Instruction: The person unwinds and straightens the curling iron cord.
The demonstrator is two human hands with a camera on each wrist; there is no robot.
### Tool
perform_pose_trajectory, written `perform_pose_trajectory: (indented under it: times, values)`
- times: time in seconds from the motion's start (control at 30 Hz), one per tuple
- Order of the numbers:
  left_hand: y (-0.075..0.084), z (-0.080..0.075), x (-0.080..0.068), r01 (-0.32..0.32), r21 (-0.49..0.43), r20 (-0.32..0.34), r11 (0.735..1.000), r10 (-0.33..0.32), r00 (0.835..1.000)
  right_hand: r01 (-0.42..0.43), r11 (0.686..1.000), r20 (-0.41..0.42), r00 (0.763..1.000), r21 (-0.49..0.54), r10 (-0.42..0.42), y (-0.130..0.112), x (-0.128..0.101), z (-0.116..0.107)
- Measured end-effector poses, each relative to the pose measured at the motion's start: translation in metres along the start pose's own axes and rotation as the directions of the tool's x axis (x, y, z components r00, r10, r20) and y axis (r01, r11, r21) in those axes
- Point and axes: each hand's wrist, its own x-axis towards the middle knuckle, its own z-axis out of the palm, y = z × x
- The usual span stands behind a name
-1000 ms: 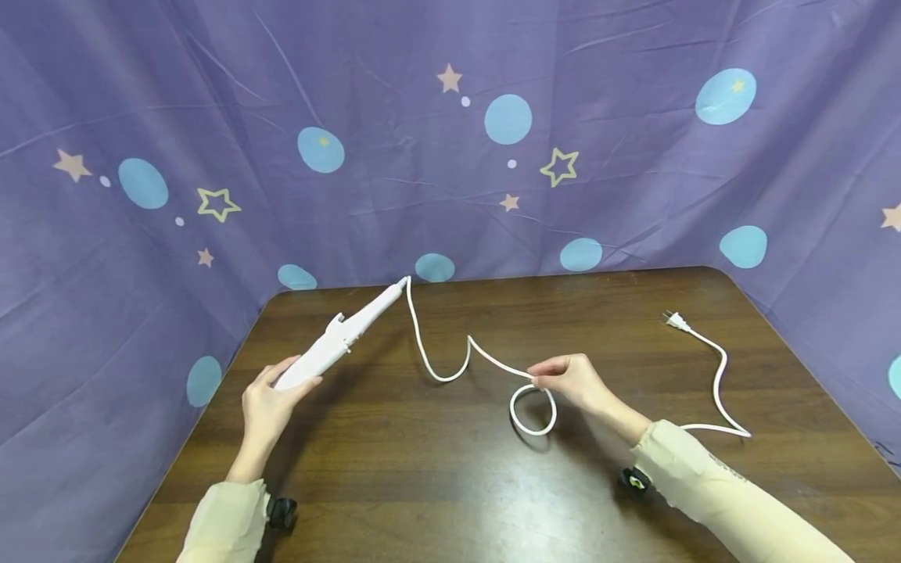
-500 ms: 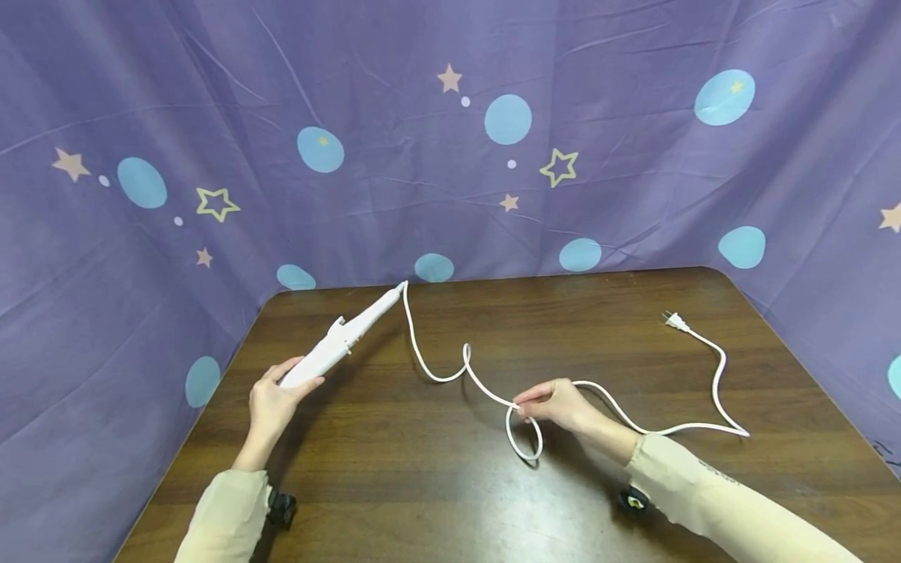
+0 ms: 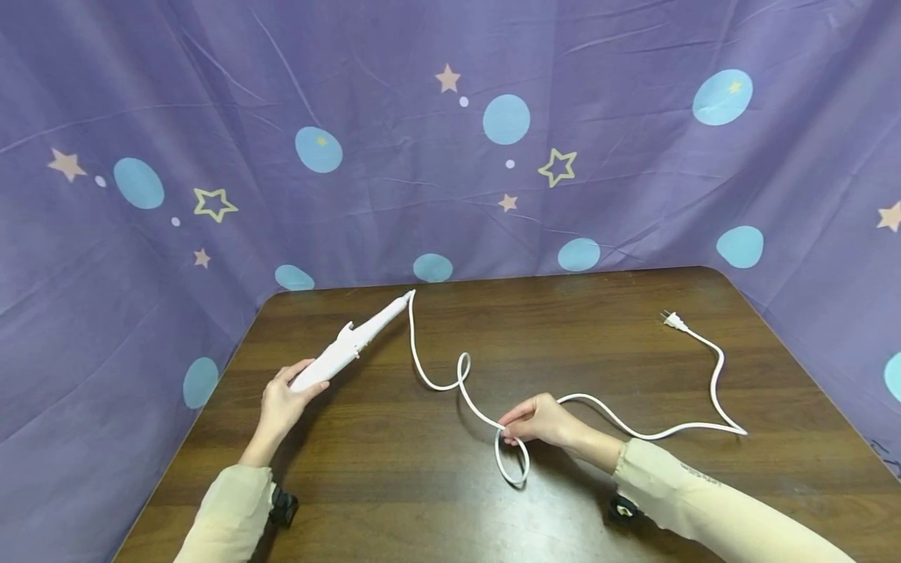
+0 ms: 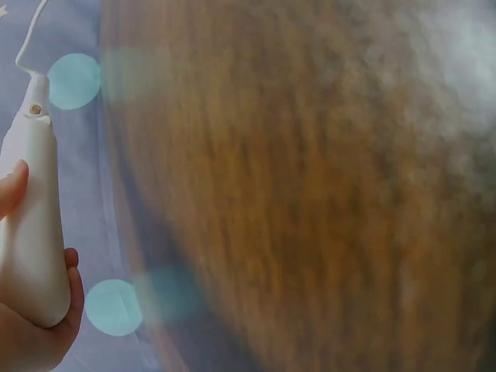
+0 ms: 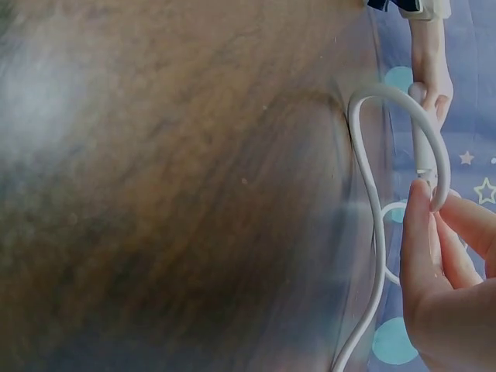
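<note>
My left hand [image 3: 283, 400] grips the wide, rounded end of a white curling iron [image 3: 336, 356]. The iron slants up and away over the table, its small lever on the upper side. In the left wrist view, the thumb lies along the iron's body [image 4: 35, 209]. A white power cord [image 3: 414, 344] leaves the narrow far end and runs in a loose wave to my right hand [image 3: 545, 424]. There, thumb and fingertips pinch the cord, and a small loop hangs below them. The right wrist view shows the loop [image 5: 411, 102] curving up from the pinching fingers.
Past my right hand the cord trails over the brown wooden table [image 3: 394, 485] to a two-pin plug [image 3: 674, 321] at the far right. A purple curtain [image 3: 422, 156] with stars and blue spots stands behind the table and at both sides.
My right hand has moved left and toward me, bringing the pinched cord and its loop along. The left hand and curling iron have shifted slightly right, and the iron's far end has dipped.
</note>
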Motion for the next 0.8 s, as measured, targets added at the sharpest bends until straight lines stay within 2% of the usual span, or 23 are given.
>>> perform_pose_trajectory:
  times: [0.17, 0.4, 0.53, 0.8]
  values:
    - [-0.004, 0.002, 0.001, -0.023, -0.004, 0.081, 1.0, 0.024, 0.996, -0.015, 1.0, -0.018, 1.0, 0.003, 0.015, 0.0, 0.001, 0.0]
    - [-0.011, 0.006, 0.004, -0.059, -0.014, 0.189, 0.998, 0.061, 0.98, 0.002, 1.0, -0.025, 1.0, -0.017, -0.003, 0.001, 0.002, -0.004]
    - [-0.012, 0.008, 0.004, -0.08, -0.04, 0.204, 0.996, 0.087, 0.975, 0.024, 0.999, -0.005, 1.0, -0.032, -0.024, 0.001, 0.003, -0.005]
    - [-0.016, 0.009, 0.004, -0.101, -0.027, 0.185, 0.994, 0.105, 0.977, 0.085, 0.996, 0.121, 0.989, -0.009, -0.084, -0.003, 0.005, 0.003]
